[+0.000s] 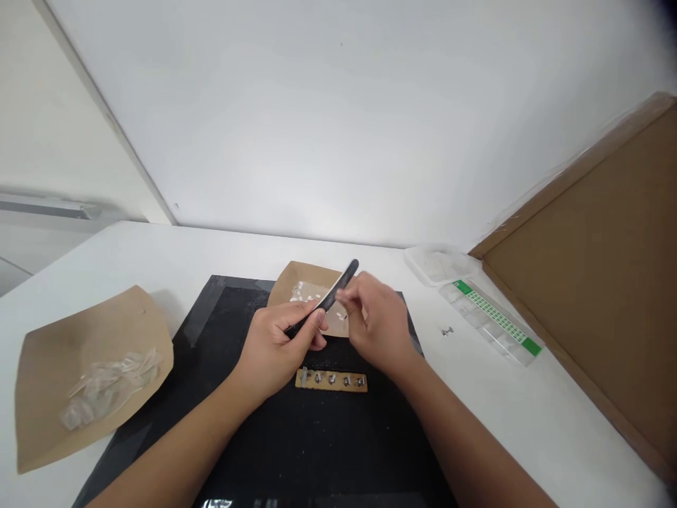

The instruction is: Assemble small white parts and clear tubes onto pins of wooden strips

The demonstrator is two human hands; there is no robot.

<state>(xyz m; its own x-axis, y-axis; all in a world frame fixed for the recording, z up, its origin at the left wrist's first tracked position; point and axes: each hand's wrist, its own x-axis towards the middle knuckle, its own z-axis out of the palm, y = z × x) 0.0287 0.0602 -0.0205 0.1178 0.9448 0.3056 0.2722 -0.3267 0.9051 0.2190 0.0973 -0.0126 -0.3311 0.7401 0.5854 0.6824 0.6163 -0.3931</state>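
My left hand (285,339) is closed around the lower end of a black nail file (346,275), which tilts up to the right. My right hand (373,317) is pinched beside the file's middle; what its fingertips hold, if anything, is too small to make out. Beneath the hands sits a brown paper tray (290,276) with small white pieces in it. Closer to me, a narrow tan strip (331,380) lies on the black mat (317,444), bearing several small metal pieces and a clear piece at its left end.
A second brown paper tray (58,353) on the left holds clear plastic nail tips (113,384). To the right are a clear compartment box (491,321) with a green label, a whitish plastic tray (438,264) and a small metal piece (447,331). A cardboard panel (597,282) leans at the right edge.
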